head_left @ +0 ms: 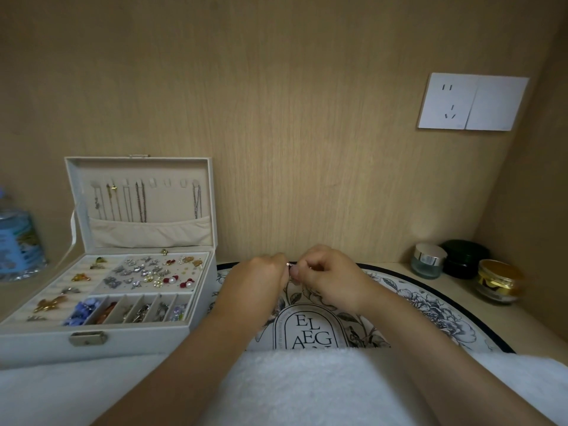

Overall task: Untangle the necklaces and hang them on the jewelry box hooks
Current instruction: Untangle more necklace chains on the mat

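Silver necklace [289, 265] between left hand [256, 276], right hand [325, 278] — at mat [430, 302] far edge

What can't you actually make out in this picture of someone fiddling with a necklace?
Head view:
- necklace: only a tiny silver bit shows; the left hand and right hand pinching it hide the rest.
- mat lettering: lower lines covered by the white towel.
- bottle: cut off by the left edge.
- chains hung in the jewelry box lid: too small to tell apart.
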A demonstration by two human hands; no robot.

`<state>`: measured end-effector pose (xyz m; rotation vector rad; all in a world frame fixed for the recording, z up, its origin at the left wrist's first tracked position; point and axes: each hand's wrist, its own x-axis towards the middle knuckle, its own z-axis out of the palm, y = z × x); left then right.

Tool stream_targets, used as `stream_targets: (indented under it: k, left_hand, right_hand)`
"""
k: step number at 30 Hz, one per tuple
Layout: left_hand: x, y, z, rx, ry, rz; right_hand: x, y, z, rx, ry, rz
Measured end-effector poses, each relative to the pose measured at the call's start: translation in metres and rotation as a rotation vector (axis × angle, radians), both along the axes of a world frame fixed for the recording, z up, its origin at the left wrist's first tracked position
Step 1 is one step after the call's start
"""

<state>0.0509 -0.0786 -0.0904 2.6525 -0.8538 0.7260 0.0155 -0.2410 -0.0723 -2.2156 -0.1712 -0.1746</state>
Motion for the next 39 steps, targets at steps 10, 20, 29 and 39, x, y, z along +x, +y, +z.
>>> stream_targets:
  k: [10,20,29,39]
  left_hand:
    - [-0.004,0.009,0.002,-0.343,-0.080,-0.098]
    - [-0.007,0.010,0.001,-0.394,-0.226,-0.204]
    - [-0.004,0.009,0.000,-0.236,-0.247,-0.108]
    - [-0.009,0.002,-0.007,-0.687,0.284,-0.144]
  right_hand:
    - [0.001,-0.002,0.009,0.399,0.244,0.030]
    - [0.001,-0.007,0.009,0.598,0.444,0.080]
    - [0.002,-0.006,0.008,0.397,0.238,-0.014]
    - [0.002,-0.004,0.006,0.289,0.108,0.001]
